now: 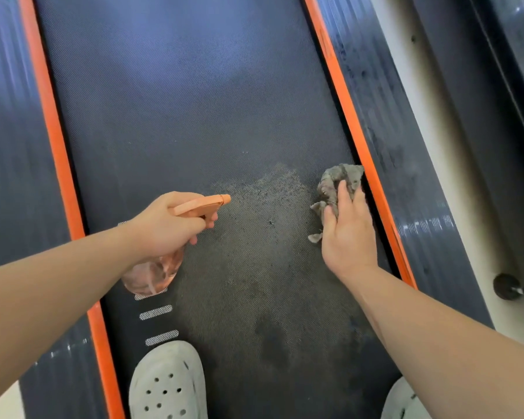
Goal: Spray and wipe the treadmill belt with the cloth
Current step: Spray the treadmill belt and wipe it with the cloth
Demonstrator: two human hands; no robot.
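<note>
View from the head camera, looking down the length of the treadmill belt (176, 110). The belt was a dark, finely textured strip running from the near edge of the view to the far edge, bordered on each side by an orange stripe (53, 125) and, outside that, by a ribbed dark side rail (406, 164). A paler, speckled wet patch (266, 201) lay on the belt, lying between the two hands and spreading toward the near end.

The left hand (164, 225) was above the left half of the belt, its grip closed around the neck of a spray bottle (156, 272). The bottle's clear, pinkish body hung below the hand, and its orange spray head (204, 205) pointed across the belt toward the wet patch, with a finger curled at the trigger.

The right hand (347, 234) lay on the right side of the belt, just beside the right orange stripe, its grip pressed down on a crumpled grey cloth (338, 179). The cloth touched the belt and bulged out beyond the fingertips on the far side of the hand.

Two pale perforated clogs (168, 385) stood on the near end of the belt, one at each side. White dashed marks (156, 313) ran along the belt's left edge, between the bottle and the left clog.
</note>
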